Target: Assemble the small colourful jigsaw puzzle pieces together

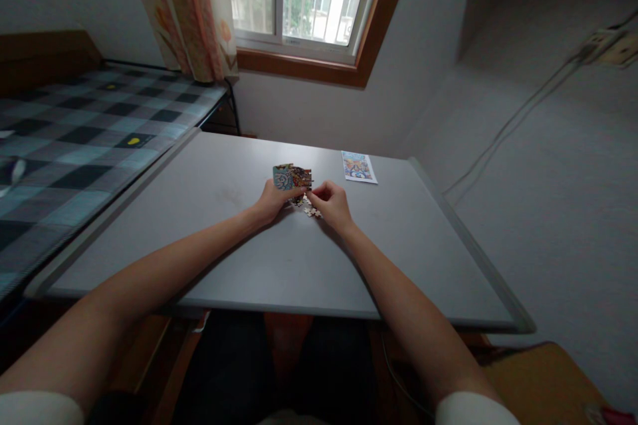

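On the light grey, flat table [224, 232], the left hand [270, 202] comes first. It is grasping a multicoloured, thin sheet of interlocked jigsaw pieces [292, 178], which is raised above the tabletop and tilted towards the person. Its thumb lies across the lower front; the other fingers are mostly hidden behind. The sheet's right edge is uneven. I judge this sheet to be very light and rather stiff, probably cardboard, but weak along its joints: bending could separate it. It seems better to hold it flat by its complete part, with wide support behind and gentle pressure. Below its right part lie small, pale loose puzzle pieces [313, 211], which should be taken by their edges. Next, the right hand [333, 205] has its thumb and fingertips bent at the sheet's lower right corner; I cannot tell whether they grip something. Farther right lies a white-bordered, colourful printed card [359, 167].
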A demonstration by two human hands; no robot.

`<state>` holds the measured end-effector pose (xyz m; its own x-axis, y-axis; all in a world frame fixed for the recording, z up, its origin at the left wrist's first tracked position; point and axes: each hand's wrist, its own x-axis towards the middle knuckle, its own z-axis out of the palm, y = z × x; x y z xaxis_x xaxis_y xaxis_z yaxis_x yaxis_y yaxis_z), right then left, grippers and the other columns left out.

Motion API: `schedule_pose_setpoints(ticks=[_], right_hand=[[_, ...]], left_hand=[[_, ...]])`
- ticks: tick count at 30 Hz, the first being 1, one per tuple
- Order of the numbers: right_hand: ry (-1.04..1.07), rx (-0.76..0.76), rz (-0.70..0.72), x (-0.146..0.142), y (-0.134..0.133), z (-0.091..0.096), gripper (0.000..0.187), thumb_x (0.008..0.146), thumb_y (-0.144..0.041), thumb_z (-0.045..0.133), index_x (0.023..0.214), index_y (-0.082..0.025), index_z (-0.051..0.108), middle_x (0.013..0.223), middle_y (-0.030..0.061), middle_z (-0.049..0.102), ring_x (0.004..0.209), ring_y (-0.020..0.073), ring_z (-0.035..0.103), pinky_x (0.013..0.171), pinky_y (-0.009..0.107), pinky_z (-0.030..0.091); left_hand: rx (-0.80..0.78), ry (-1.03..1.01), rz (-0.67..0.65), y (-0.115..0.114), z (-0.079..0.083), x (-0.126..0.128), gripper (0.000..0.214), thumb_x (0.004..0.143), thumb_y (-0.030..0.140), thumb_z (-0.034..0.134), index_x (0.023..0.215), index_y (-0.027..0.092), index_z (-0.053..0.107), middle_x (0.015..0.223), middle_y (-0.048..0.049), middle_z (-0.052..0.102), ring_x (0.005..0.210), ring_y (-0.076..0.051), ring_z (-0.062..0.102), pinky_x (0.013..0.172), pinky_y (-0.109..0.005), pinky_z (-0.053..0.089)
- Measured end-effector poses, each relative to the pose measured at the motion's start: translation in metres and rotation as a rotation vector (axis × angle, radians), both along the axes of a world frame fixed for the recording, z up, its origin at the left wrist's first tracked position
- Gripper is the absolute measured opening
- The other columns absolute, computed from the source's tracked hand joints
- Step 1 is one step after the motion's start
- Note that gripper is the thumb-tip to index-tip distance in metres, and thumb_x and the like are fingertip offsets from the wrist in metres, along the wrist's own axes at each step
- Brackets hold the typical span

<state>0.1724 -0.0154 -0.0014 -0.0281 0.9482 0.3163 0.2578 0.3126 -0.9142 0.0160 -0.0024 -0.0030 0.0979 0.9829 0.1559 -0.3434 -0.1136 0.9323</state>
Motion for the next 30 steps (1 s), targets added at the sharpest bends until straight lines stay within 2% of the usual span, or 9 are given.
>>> schedule_pose_setpoints(ticks=[7,13,16,22,30], right_hand=[[0.009,0.027,0.015,-0.001,-0.002,0.004,0.029,0.07,-0.041,0.071,0.065,-0.019,0.054,0.061,-0.0022,0.056,0.057,0.0107,0.049,0.056,0.025,0.039],[0.262,-0.221,0.212,-0.001,0.0,0.005,0.043,0.062,-0.057,0.076,0.074,-0.019,0.06,0.068,-0.0005,0.063,0.063,0.0121,0.057,0.059,0.025,0.046],[0.355,-0.296,0.269,0.0,-0.001,0.006,0.043,0.059,-0.054,0.081,0.076,-0.019,0.062,0.073,0.0,0.066,0.068,0.0122,0.06,0.063,0.025,0.048],[0.44,-0.355,0.301,0.002,-0.004,0.009,0.041,0.053,-0.044,0.087,0.076,-0.02,0.063,0.075,-0.0016,0.065,0.069,0.0107,0.059,0.065,0.024,0.048],[0.448,-0.351,0.3,0.002,-0.001,0.006,0.039,0.054,-0.036,0.086,0.086,-0.022,0.066,0.083,-0.002,0.064,0.073,0.0102,0.06,0.066,0.023,0.048]], left_hand=[[-0.016,-0.041,0.0,0.002,-0.001,-0.001,0.041,0.054,0.018,0.085,0.092,0.01,0.073,0.091,-0.0075,0.073,0.08,-0.016,0.065,0.08,-0.031,0.05],[-0.088,-0.113,-0.076,0.003,0.003,-0.006,0.045,0.054,0.018,0.085,0.095,0.011,0.069,0.086,-0.0058,0.072,0.074,-0.015,0.064,0.075,-0.03,0.052],[-0.13,-0.131,-0.139,0.001,0.007,-0.007,0.044,0.054,0.018,0.085,0.094,0.011,0.068,0.084,-0.0053,0.071,0.071,-0.014,0.063,0.072,-0.029,0.052],[-0.152,-0.118,-0.232,-0.001,0.009,-0.007,0.042,0.057,0.019,0.085,0.093,0.01,0.068,0.086,-0.0072,0.072,0.069,-0.014,0.064,0.069,-0.027,0.053],[-0.118,-0.097,-0.247,0.003,0.001,-0.009,0.043,0.058,0.02,0.085,0.097,0.011,0.068,0.093,-0.0089,0.072,0.073,-0.015,0.065,0.072,-0.028,0.052]])
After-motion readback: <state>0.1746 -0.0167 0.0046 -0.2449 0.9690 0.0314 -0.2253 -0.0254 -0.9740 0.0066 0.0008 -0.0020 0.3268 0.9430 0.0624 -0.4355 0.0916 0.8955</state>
